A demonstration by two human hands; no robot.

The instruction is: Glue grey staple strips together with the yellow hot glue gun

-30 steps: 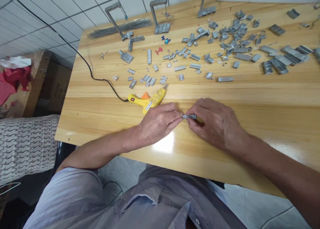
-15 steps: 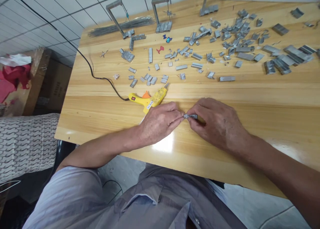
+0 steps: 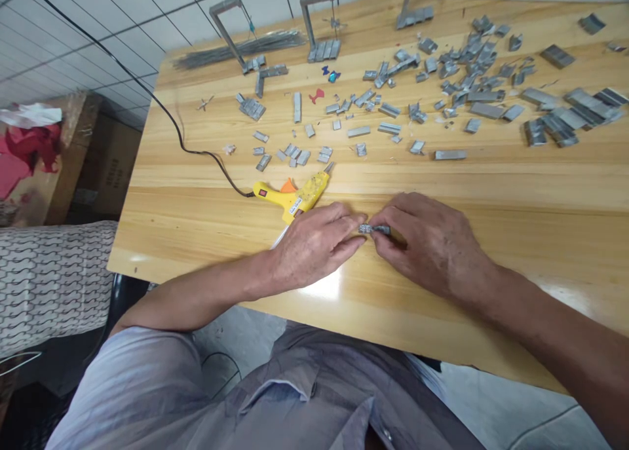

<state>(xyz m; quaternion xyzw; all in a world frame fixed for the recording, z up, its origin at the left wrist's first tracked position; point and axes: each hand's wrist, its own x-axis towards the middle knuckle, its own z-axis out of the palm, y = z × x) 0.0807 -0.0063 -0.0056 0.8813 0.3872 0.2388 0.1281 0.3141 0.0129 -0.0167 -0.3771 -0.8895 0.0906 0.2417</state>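
Observation:
Between my hands is a small grey piece of staple strips [image 3: 364, 228], low over the front of the wooden table. My right hand [image 3: 432, 240] is closed in a pinch on its right part, and the fingers hide some of it. The thumb and fingertips of my left hand [image 3: 319, 243] lie on either side of its left end, seemingly in light contact. Just beyond my left hand, a yellow hot glue gun [image 3: 309, 191] with an orange trigger lies on its side, its nozzle pointing away to the right.
Many loose staple strips [image 3: 484, 111] are scattered over the back and right of the table [image 3: 196, 201]. Frame-like models made of strips [image 3: 324, 50] stand at the back beside a bundle of thin wires [image 3: 275, 45]. A black cord [image 3: 171, 119] runs left from the glue gun.
The fingertips of my left hand have parted slightly, and more of the staple piece's left end shows. My right hand keeps its pinch almost in place.

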